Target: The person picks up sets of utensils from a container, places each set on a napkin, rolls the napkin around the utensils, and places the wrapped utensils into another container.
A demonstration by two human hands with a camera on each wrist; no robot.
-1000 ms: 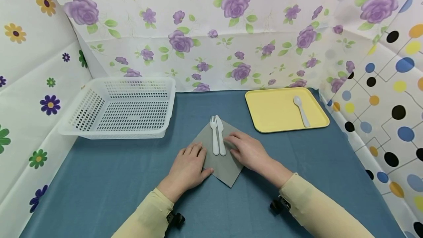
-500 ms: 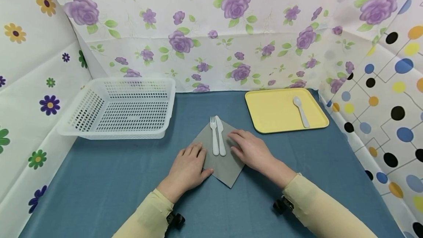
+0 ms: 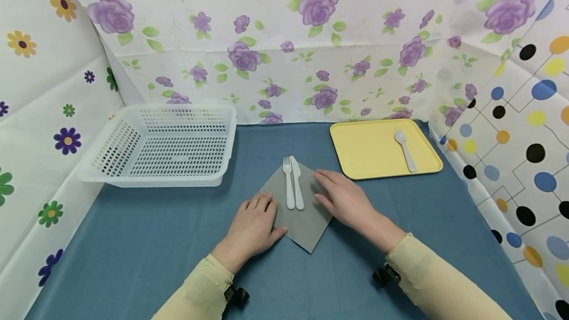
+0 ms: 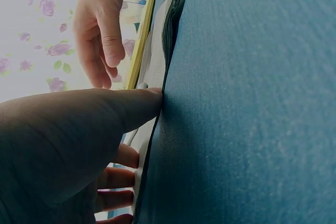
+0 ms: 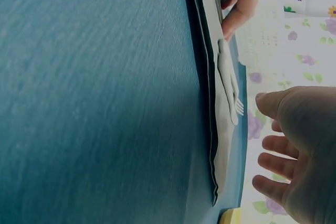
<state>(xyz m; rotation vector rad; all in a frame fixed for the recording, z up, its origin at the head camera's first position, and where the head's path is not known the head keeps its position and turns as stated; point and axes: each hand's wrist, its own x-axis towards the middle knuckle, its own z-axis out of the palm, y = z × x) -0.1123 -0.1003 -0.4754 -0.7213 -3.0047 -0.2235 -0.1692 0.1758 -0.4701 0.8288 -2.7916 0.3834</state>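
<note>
1. Wrist views alone show the right hand point(image 3: 345, 200) raised off the napkin point(image 3: 306, 229), fingers loose;
2. left hand point(image 3: 251, 225) rests there, fingers unclenched;
3. fork point(image 3: 290, 191) and knife point(image 3: 298, 192) lie on it, long axes forward, tips foremost.

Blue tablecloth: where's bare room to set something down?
Free: blue tablecloth between white basket, yellow tray and gray napkin; between basket and left hand; and the tray left of its spoon. Crowded: the napkin, bearing fork and knife, flanked by left hand and right hand.
</note>
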